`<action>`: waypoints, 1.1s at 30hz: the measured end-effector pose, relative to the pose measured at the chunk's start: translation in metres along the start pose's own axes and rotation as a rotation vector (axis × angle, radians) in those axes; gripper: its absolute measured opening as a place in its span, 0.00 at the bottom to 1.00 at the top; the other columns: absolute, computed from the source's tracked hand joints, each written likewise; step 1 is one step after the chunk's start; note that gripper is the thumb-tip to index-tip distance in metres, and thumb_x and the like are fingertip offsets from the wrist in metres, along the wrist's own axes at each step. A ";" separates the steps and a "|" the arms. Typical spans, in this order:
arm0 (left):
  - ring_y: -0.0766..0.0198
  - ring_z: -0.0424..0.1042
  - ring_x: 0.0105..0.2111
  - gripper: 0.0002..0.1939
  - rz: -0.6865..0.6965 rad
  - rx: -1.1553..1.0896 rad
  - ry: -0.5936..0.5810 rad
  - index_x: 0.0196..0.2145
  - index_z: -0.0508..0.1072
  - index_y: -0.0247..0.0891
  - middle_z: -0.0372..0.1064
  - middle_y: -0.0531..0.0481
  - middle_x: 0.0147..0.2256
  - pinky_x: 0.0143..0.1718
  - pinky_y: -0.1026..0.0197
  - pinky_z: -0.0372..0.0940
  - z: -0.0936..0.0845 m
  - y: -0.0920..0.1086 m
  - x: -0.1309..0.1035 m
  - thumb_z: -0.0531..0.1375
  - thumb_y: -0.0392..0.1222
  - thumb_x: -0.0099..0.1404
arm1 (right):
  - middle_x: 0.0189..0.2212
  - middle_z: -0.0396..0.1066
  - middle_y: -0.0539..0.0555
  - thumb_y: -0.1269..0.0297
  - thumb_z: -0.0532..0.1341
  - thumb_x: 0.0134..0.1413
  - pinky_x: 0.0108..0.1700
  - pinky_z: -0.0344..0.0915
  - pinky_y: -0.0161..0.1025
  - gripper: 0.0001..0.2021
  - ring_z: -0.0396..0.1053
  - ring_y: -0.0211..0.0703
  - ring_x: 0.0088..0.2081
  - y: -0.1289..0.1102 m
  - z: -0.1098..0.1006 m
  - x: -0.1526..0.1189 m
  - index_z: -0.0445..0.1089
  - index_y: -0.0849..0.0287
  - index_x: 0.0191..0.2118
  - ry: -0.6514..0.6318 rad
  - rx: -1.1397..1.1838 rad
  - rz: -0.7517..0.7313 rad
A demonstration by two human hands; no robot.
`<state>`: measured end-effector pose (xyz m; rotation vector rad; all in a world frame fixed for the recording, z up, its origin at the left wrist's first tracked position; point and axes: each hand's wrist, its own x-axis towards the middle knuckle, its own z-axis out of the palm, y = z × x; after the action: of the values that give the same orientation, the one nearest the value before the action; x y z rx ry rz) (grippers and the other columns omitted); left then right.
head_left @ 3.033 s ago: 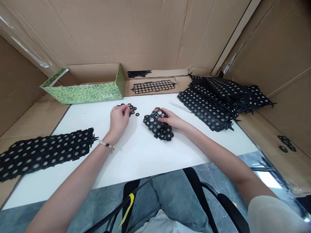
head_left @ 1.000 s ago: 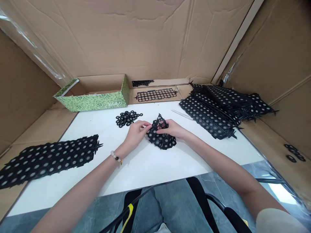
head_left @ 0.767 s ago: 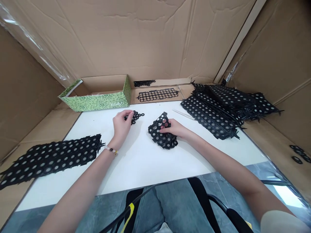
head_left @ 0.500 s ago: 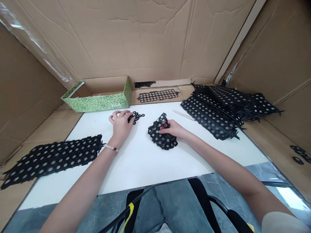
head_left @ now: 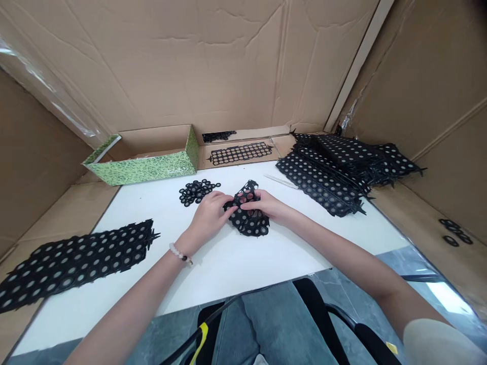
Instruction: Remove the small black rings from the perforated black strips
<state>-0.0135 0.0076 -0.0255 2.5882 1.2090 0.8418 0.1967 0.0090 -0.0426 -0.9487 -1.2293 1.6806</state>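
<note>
My right hand (head_left: 268,205) grips a bent black perforated rubber sheet (head_left: 249,223) with rows of rings, its fingers closed on the upper right part. Pinched at the sheet's left edge are the thumb and fingertips of my left hand (head_left: 211,213); exactly what they grip there is partly hidden. Behind my left hand, a loose pile of black rubber rings (head_left: 196,191) lies on the white table (head_left: 213,268).
A green-patterned open box (head_left: 152,169) stands at the back left. One flat ring sheet (head_left: 83,258) lies at left, a stack of sheets (head_left: 335,172) at back right. White tweezers (head_left: 281,181) lie beside the stack. Several loose rings (head_left: 452,233) rest on cardboard at right.
My left hand has left the ring pile, uncovering it, and moved right to the sheet's left edge. My right hand still holds the sheet. The view has shifted slightly.
</note>
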 end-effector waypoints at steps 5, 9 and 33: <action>0.49 0.72 0.45 0.17 0.066 0.199 -0.074 0.47 0.76 0.34 0.79 0.41 0.42 0.47 0.46 0.66 0.009 0.005 -0.001 0.50 0.41 0.74 | 0.29 0.73 0.48 0.65 0.76 0.33 0.35 0.64 0.36 0.18 0.68 0.37 0.30 0.009 -0.006 0.004 0.74 0.60 0.34 0.031 -0.107 0.110; 0.51 0.74 0.41 0.13 0.038 0.261 -0.008 0.41 0.78 0.35 0.79 0.43 0.36 0.45 0.48 0.67 0.014 0.008 -0.002 0.53 0.38 0.71 | 0.25 0.70 0.45 0.61 0.75 0.34 0.36 0.62 0.36 0.16 0.66 0.36 0.28 0.014 -0.004 0.004 0.74 0.60 0.31 0.045 -0.144 0.073; 0.40 0.64 0.53 0.06 -0.409 0.238 0.320 0.35 0.79 0.41 0.78 0.42 0.46 0.52 0.38 0.56 -0.021 -0.076 0.004 0.61 0.41 0.64 | 0.24 0.72 0.48 0.55 0.75 0.35 0.36 0.61 0.38 0.18 0.67 0.37 0.28 0.004 -0.007 0.000 0.71 0.61 0.27 0.068 -0.265 0.079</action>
<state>-0.0730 0.0589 -0.0342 2.2891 1.9512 1.0991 0.2027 0.0111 -0.0480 -1.2176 -1.4081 1.5560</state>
